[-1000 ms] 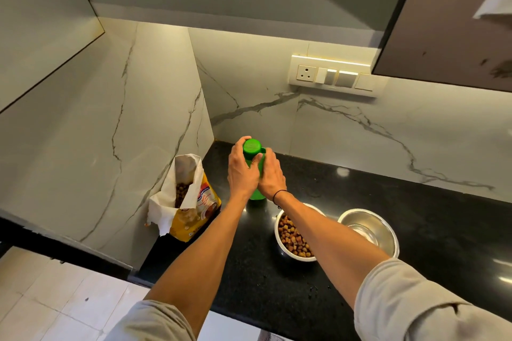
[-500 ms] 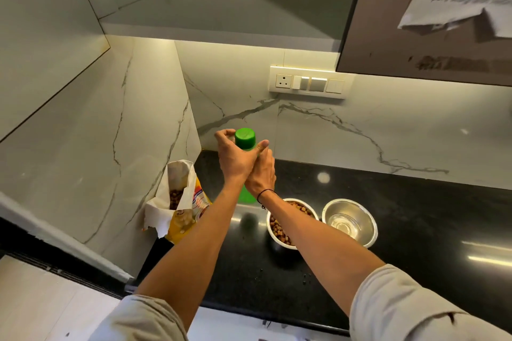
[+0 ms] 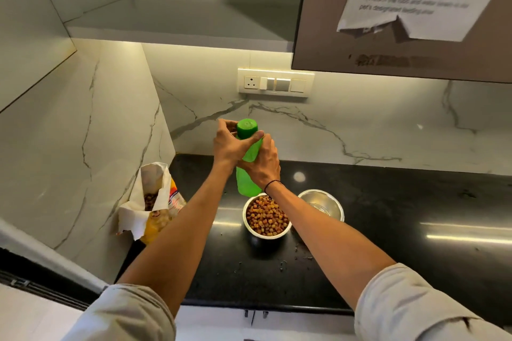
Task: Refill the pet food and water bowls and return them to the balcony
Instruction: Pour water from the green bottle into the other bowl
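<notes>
Bottle: I hold the green water bottle (image 3: 248,171) above the counter, at 11 o'clock from the kibble bowl (image 3: 266,216)
Grip: left hand (image 3: 231,144) clamped round the cap (image 3: 247,128), right hand (image 3: 263,163) wrapped round the body
Done: kibble bowl looks filled
Left: steel water bowl (image 3: 322,203), at 2 o'clock from it, balcony return

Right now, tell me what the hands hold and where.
A green bottle: the left hand grips its cap, the right hand wraps its body.
</notes>
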